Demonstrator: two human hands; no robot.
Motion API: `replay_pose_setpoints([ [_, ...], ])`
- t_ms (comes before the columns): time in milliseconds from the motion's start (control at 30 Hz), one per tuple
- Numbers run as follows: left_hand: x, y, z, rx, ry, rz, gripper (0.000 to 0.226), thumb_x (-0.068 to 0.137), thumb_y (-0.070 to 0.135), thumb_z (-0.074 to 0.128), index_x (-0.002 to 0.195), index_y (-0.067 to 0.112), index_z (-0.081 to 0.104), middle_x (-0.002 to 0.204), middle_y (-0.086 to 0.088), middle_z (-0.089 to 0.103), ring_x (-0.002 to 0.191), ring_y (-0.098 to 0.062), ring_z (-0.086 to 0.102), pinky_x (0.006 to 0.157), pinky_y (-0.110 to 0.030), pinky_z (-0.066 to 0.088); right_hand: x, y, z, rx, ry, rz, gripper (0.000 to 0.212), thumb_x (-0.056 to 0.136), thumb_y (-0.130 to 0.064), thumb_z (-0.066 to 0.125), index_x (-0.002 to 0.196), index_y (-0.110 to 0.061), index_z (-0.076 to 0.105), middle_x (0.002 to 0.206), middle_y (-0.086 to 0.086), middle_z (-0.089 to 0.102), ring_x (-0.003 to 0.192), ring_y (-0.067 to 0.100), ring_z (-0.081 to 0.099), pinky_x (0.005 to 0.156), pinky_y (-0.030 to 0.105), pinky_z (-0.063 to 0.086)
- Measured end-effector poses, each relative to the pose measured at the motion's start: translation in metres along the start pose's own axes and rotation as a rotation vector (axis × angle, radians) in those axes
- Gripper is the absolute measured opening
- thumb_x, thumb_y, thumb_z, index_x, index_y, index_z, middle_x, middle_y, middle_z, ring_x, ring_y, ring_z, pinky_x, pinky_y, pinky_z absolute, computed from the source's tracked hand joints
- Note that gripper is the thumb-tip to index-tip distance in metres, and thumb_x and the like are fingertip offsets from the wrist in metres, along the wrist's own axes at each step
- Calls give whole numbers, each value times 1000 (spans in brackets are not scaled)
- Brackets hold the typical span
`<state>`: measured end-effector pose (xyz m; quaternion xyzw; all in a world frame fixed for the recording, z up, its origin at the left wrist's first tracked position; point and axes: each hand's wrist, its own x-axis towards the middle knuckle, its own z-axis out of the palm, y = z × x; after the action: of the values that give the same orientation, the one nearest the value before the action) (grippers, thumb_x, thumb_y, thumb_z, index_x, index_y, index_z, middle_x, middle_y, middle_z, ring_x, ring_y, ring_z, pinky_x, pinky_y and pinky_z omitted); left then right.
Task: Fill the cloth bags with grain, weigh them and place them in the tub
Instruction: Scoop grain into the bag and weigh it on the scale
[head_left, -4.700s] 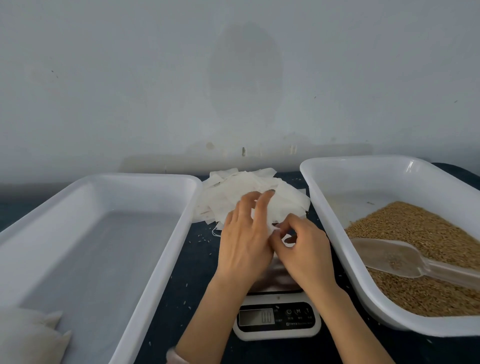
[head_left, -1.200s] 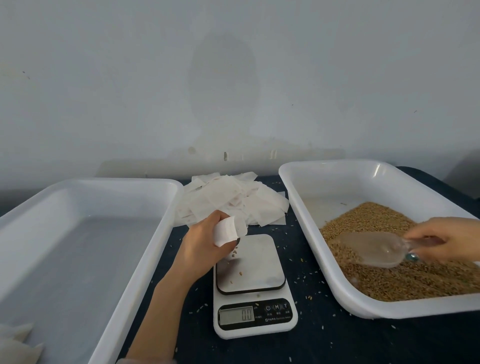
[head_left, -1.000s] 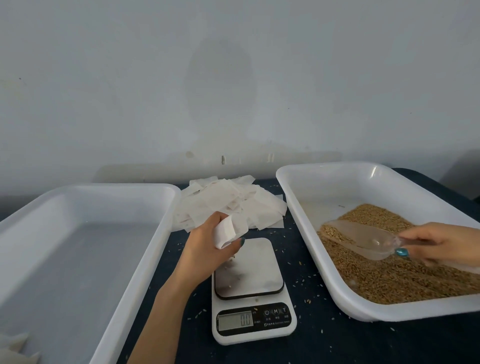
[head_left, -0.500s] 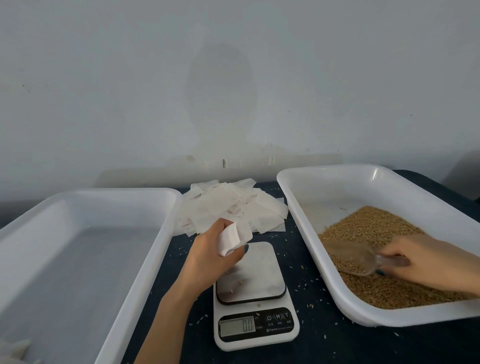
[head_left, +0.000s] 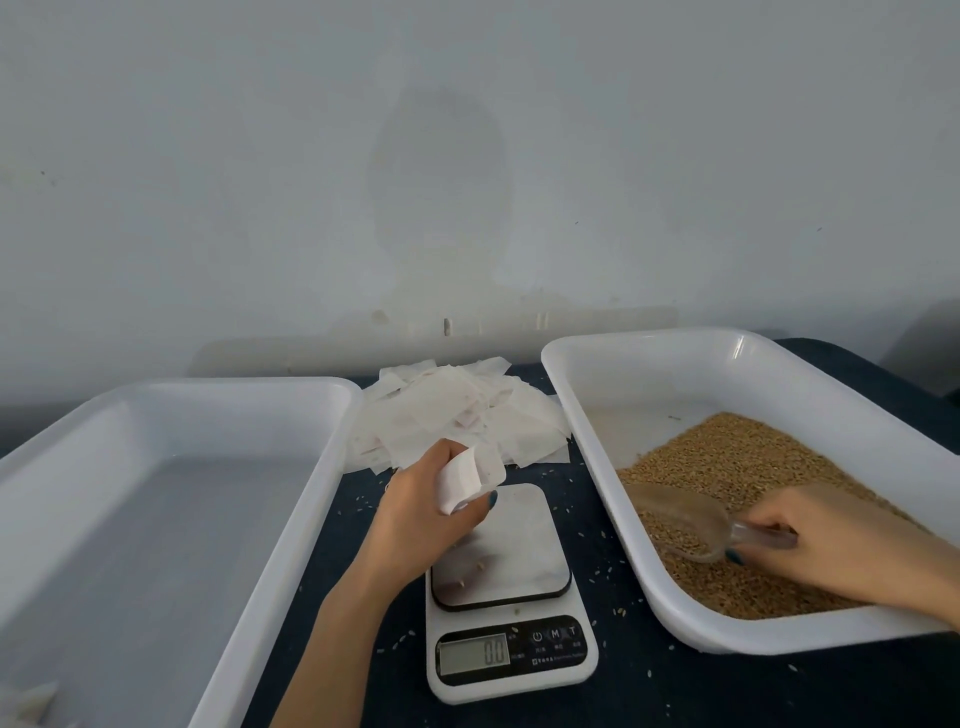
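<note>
White cloth bag (head_left: 460, 480) gripped, grain (head_left: 753, 467) in tray (head_left: 675, 384)

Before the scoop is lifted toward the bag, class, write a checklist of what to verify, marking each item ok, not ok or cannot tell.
1. Left hand grips the cloth bag by the scale: ok.
2. Bag mouth held open: cannot tell.
3. Right hand grips the scoop handle: ok.
4. Scoop bowl lies in the grain: ok.
5. Scale platter free of stray grains: not ok, a few lie on it.
6. Left tub has room: ok.
</note>
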<state>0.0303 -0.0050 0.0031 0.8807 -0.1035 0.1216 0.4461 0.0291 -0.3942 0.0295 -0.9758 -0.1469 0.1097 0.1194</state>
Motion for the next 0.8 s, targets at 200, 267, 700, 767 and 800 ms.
replay_pose_setpoints([
  [200, 1, -2, 1, -24, -5, -17, 32, 81, 41, 75, 97, 48, 47, 92, 34, 57, 87, 8, 56, 59, -10, 45, -2, 11, -36, -240, 117, 100, 16, 93, -54, 49, 88, -51, 65, 68, -7, 67, 53, -1, 62, 47, 15, 50],
  [267, 1, -2, 1, -24, -3, -12, 34, 81, 40, 75, 96, 51, 47, 91, 33, 58, 86, 7, 57, 57, -10, 45, -3, 11, -46, -403, 166, 129, 11, 94, -51, 52, 86, -57, 57, 62, -9, 62, 49, -4, 59, 39, 10, 40],
  [700, 0, 0, 0, -17, 0, -15, 33, 75, 51, 70, 98, 52, 46, 95, 32, 59, 89, 8, 56, 61, -7, 43, -11, 3, -27, -6, -84, 39, 32, 78, -70, 53, 85, -46, 73, 82, -9, 72, 71, 13, 68, 70, 36, 55],
  [767, 0, 1, 0, -20, -3, -14, 34, 76, 50, 71, 98, 53, 46, 96, 32, 58, 90, 8, 55, 62, -6, 43, -21, 10, -34, 124, -91, 54, 37, 74, -67, 54, 92, -43, 75, 83, -1, 74, 69, 18, 68, 67, 37, 57],
  [800, 0, 2, 0, -21, -8, -12, 35, 77, 50, 72, 99, 53, 45, 97, 32, 58, 91, 8, 55, 63, -6, 42, -24, 14, -37, 218, -89, 73, 35, 75, -63, 58, 96, -41, 76, 79, 4, 73, 62, 19, 67, 60, 34, 57],
])
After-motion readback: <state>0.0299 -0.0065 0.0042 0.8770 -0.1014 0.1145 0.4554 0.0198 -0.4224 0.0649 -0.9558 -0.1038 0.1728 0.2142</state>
